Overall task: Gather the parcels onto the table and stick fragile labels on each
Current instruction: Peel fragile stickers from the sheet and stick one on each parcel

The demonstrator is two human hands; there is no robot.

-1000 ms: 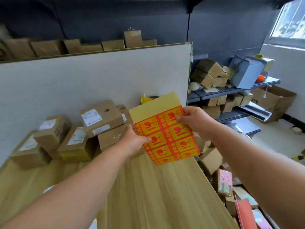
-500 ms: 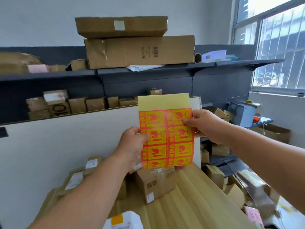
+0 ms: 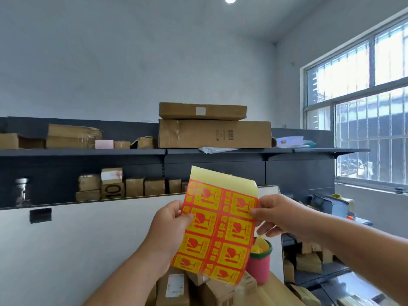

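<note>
Both hands are up at chest height with the sticker sheet: left hand (image 3: 170, 226) is closed on the left edge of the fragile label sheet (image 3: 217, 230), right hand (image 3: 272, 215) is pinching a label corner on the right edge. Parcels (image 3: 176, 286) sit way below on the table (image 3: 273, 290). Risk looks like the label tearing or folding onto itself if it's peeled too fast, since the sheet's floppy and unsupported.

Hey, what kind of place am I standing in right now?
Probably a parcel storeroom or packing room: dark shelves stacked with cardboard boxes, parcels below, and a fragile-label sheet in hand.
</note>
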